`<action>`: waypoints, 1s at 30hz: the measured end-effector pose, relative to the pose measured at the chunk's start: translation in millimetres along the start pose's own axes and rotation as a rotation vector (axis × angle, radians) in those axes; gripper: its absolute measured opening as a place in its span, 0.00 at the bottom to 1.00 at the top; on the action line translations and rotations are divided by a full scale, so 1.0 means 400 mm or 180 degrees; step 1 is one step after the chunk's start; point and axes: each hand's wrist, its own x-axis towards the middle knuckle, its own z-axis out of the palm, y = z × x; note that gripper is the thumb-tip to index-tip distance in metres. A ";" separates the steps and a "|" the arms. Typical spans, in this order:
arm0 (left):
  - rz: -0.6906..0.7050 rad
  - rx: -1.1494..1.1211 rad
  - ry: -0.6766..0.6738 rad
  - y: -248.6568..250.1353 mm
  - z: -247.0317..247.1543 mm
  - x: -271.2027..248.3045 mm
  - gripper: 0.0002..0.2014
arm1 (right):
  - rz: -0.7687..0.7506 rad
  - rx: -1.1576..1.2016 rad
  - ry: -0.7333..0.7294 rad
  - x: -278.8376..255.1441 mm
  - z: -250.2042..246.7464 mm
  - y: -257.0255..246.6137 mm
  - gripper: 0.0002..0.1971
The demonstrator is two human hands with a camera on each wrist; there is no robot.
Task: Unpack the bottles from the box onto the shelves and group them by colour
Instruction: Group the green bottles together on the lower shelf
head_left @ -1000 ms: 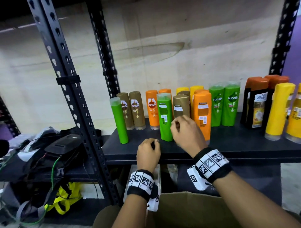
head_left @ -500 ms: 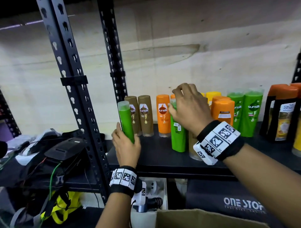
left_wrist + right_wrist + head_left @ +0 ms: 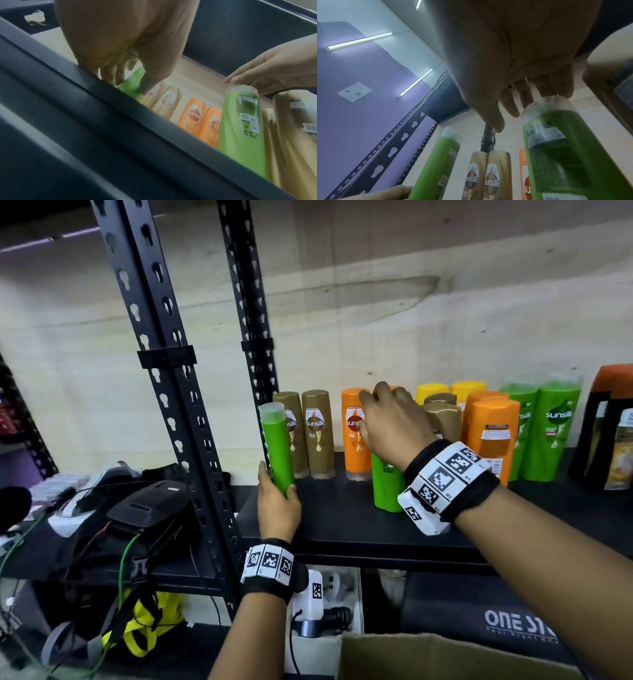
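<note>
Our left hand [image 3: 278, 508] is wrapped round the lower part of a slim green bottle [image 3: 276, 445], thumb on one side and fingers on the other, holding it upright at the left end of the shelf [image 3: 342, 529], just beside the rack's upright post [image 3: 171, 392]. Our right hand [image 3: 394, 426] comes down from above on a second green bottle [image 3: 387, 491]; the right wrist view shows the fingertips [image 3: 554, 92] touching its clear cap while the thumb hangs free of it. Whether they actually pinch the cap we cannot tell.

Just behind the slim bottle stand 2 brown bottles [image 3: 310, 433], then an orange bottle [image 3: 352, 436] just beside the right hand. Further right come more brown and orange ones, 2 yellow caps at the back, and a pair of green Sunsilk bottles [image 3: 544, 433] near the shelf's right end. The cardboard box [image 3: 428, 655] sits below, and we cannot see what is left in it.

We judge the step in hand to be sorting rather than unpacking: both hands are on stray greens that stand well apart from the green pair. The next move calls for lifting each one clear of its neighbours and carrying it right across the row, high enough to pass over the brown and orange caps, then setting it down beside the 2 greens without toppling them.
</note>
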 end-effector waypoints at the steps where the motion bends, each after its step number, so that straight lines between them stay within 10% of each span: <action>1: -0.0010 0.0025 0.0019 -0.001 -0.001 -0.001 0.37 | -0.0011 0.0025 0.0003 0.000 -0.002 0.003 0.21; 19: 0.0064 0.0018 0.0083 0.020 -0.029 -0.077 0.34 | -0.0007 0.2184 0.0475 -0.011 0.046 -0.027 0.21; 30: 0.0085 -0.0053 0.0177 0.025 -0.028 -0.083 0.34 | 0.0713 0.3346 0.1103 -0.029 0.156 -0.074 0.40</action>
